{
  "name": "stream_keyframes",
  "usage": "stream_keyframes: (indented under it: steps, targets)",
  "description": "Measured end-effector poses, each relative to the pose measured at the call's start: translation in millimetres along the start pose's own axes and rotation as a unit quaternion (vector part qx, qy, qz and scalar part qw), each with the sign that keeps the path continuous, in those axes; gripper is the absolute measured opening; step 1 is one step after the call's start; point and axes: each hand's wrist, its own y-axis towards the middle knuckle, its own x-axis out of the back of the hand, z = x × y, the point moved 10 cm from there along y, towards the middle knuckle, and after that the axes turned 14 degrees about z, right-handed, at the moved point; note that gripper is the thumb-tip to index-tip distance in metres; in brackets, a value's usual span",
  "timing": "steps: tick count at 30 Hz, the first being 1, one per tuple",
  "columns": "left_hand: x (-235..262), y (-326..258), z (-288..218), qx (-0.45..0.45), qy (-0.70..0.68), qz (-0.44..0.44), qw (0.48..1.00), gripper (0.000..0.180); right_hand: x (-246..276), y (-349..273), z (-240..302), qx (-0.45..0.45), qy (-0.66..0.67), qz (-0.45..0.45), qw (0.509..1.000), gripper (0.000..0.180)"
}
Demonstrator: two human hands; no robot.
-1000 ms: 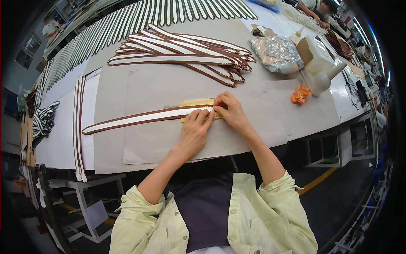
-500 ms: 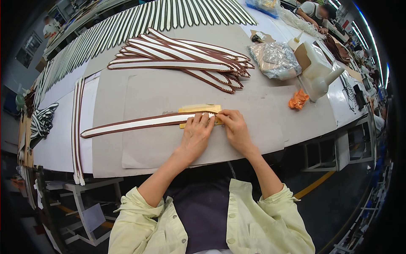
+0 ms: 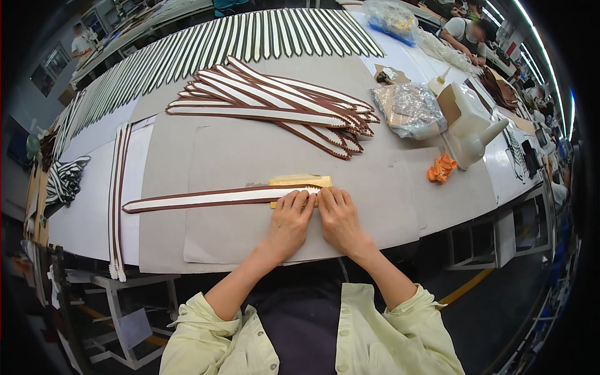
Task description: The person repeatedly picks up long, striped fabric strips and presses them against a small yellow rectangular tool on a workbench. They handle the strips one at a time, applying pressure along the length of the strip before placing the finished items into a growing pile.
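A long brown strip with a white backing [image 3: 206, 202] lies across the table in front of me. Its right end has a notched edge and rests over a yellow block [image 3: 300, 180]. My left hand [image 3: 290, 220] bends its fingers over the near edge of that end, thumb and fingertips pressed together on it. Right beside it, my right hand [image 3: 339, 217] pinches the very tip of the same strip. The two hands' fingertips almost touch, and they hide the tip between them.
Beyond the hands lies a pile of similar strips [image 3: 262, 103]. A row of strips [image 3: 269, 34] lines the far edge. To the right are a plastic-wrapped packet [image 3: 409, 109], a white squeeze bottle [image 3: 469, 137] and an orange crumpled piece [image 3: 441, 168]. Two narrow strips [image 3: 119, 200] lie left.
My right hand has turned and come in closer to my left, its fingers now bent down over the strip's tip. The whole view has shifted, so the table sits lower in the picture.
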Motion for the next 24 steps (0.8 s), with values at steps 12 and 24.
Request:
stream_keyframes:
  steps: [12, 24]
  targets:
    - [48.7, -15.7, 64.0, 0.062, -0.032, 0.011, 0.997, 0.039, -0.4, -10.6, 0.0, -0.069, 0.004, -0.033, 0.997, 0.047]
    - [103.3, 18.2, 104.5, 0.088, -0.075, 0.165, 0.979, 0.019, 21.8, -18.3, -31.4, -0.117, 0.219, -0.127, 0.960, 0.042]
